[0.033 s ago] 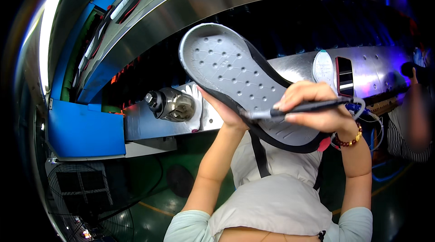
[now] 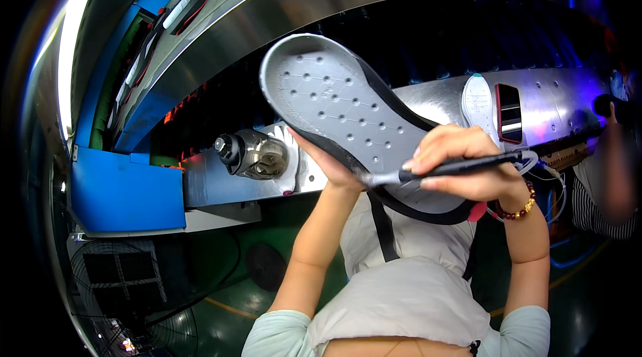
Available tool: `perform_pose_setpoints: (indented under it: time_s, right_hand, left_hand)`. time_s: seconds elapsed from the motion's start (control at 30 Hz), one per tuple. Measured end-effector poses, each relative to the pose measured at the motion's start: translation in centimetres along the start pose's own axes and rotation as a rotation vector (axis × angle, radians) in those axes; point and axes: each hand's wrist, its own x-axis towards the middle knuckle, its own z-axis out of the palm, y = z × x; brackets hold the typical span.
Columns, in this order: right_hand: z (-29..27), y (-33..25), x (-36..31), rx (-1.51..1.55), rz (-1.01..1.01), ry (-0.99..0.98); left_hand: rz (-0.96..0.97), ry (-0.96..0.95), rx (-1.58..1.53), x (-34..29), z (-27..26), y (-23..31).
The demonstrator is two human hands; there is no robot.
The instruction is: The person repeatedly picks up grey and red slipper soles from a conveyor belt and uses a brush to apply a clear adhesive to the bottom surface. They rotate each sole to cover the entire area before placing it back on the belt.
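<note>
My left hand [image 2: 326,164] supports a grey shoe sole [image 2: 348,99] with black sides from its lower left edge; most of the fingers are hidden behind it. The sole is tilted, its dimpled, lined inner face turned toward me. Closed in a pinch, my right hand [image 2: 468,162] grips a brush-like pen tool [image 2: 455,164] with a black handle and a pale, blurred tip. That tip meets the sole's edge beside my left hand. A whitish tube [image 2: 529,160] is at the handle's rear end. A small pink tab [image 2: 477,211] shows at the sole's near end.
Behind the sole runs a metal bench [image 2: 548,99] with a white insole-shaped piece [image 2: 477,101] and a phone-like dark rectangle [image 2: 509,113]. Left of my hand lie a clear bottle [image 2: 261,156] and a white glove [image 2: 289,160]. Further left stands a blue machine housing [image 2: 127,193]; a fan [image 2: 127,283] is below.
The sole and my left hand have shifted slightly left. My right hand has turned a little, and the tool's tip stays at the sole's edge.
</note>
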Motion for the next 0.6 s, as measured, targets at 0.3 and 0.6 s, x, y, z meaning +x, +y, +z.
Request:
perform_pose_setpoints:
  time_s: [0.3,0.6]
  right_hand:
    - [-0.4,0.1,-0.9,0.009,-0.020,-0.067]
    - [-0.9,0.3,-2.6,0.045,0.043,-0.080]
  left_hand:
    - [0.029,-0.039,-0.019,0.5,0.6,1.4]
    - [0.068,-0.029,0.046,0.3,1.9,3.4]
